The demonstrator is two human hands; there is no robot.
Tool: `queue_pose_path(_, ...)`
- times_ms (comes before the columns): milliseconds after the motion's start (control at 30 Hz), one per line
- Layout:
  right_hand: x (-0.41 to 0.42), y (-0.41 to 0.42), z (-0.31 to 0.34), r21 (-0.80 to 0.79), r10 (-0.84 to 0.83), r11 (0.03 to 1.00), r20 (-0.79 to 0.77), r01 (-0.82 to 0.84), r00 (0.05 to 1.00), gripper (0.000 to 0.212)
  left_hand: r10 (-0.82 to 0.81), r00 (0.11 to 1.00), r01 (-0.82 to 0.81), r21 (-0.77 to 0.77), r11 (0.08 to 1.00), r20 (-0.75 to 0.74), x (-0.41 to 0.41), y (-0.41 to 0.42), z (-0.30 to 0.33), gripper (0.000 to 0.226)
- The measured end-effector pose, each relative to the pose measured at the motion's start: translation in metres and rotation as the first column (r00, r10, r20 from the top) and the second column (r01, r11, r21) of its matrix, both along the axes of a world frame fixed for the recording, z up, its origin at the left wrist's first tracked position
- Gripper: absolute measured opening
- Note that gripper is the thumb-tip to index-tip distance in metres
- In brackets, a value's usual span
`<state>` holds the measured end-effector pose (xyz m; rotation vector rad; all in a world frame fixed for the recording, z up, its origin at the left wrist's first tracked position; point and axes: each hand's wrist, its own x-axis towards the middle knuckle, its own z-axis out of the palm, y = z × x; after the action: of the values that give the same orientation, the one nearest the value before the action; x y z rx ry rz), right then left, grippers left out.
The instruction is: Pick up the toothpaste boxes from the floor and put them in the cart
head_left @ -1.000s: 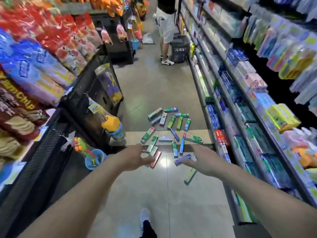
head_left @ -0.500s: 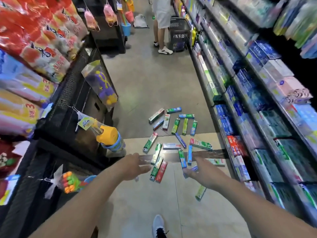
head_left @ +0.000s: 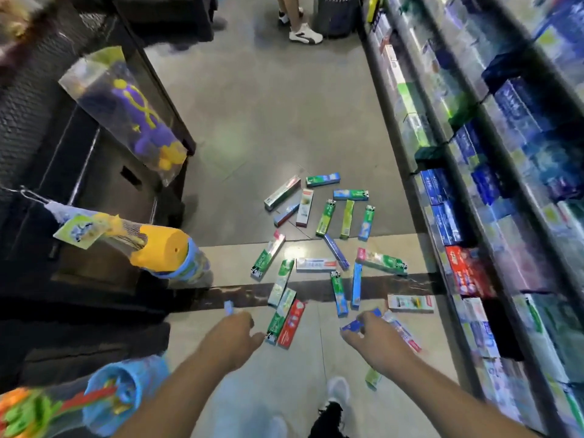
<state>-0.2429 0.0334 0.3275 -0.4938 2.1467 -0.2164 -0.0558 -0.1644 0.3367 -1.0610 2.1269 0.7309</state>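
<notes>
Several toothpaste boxes (head_left: 316,265) lie scattered on the aisle floor, green, blue, red and white. My left hand (head_left: 235,331) reaches down with fingers stretched toward a green box (head_left: 276,324) and a red box (head_left: 291,324), holding nothing. My right hand (head_left: 371,335) hovers with its fingertips over a blue box (head_left: 352,325), with a white and red box (head_left: 406,335) just to its right. Whether the fingers touch the blue box is unclear. Another green box (head_left: 373,378) shows beside my right forearm. No cart is in view.
Stocked shelves (head_left: 474,216) run along the right. A black display rack (head_left: 94,184) with hanging toys (head_left: 167,251) juts in from the left. A person (head_left: 305,34) stands beside a dark basket (head_left: 335,14) at the far end. My shoe (head_left: 338,393) is below.
The view has tilted down and moved closer to the boxes. Both hands have dropped lower and nearer the closest boxes; nothing has been picked up.
</notes>
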Motion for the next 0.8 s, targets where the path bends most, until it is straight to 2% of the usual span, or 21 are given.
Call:
queue_pose_path(67,-0.005,-0.011,-0.046,-0.001,-0.041,0.999,0.022,0.041,0.999,0.053,-0.009,1.000,0.009,0.009,1.000,0.022,-0.006,-0.007,-0.050,0.039)
queue_pose_path(167,-0.003,-0.028,-0.126,0.017,-0.076,0.997,0.086,0.075,0.993,0.040,-0.044,0.998,0.043,0.034,0.999,0.038,-0.014,-0.011,-0.135,0.040)
queue_pose_path(267,0.007,-0.042,-0.220,0.034,-0.110,0.994,0.117,0.107,0.987,0.049,-0.109,0.993,0.107,0.045,0.993,0.053,-0.019,-0.015,-0.230,0.042)
queue_pose_path(467,0.037,-0.071,-0.393,0.065,-0.180,0.982,0.068,0.176,0.981,0.055,-0.256,0.962,0.252,0.060,0.966,0.090,-0.014,-0.035,-0.402,0.046)
queue_pose_path(700,0.062,-0.114,-0.548,0.039,-0.369,0.929,0.065,0.368,0.927,0.057,-0.335,0.938,0.332,0.057,0.942,0.083,-0.012,-0.072,-0.517,0.048)
queue_pose_path(800,0.072,-0.128,-0.585,0.013,-0.414,0.910,0.066,0.414,0.908,0.070,-0.362,0.931,0.360,0.047,0.932,0.051,-0.020,-0.083,-0.539,0.048)
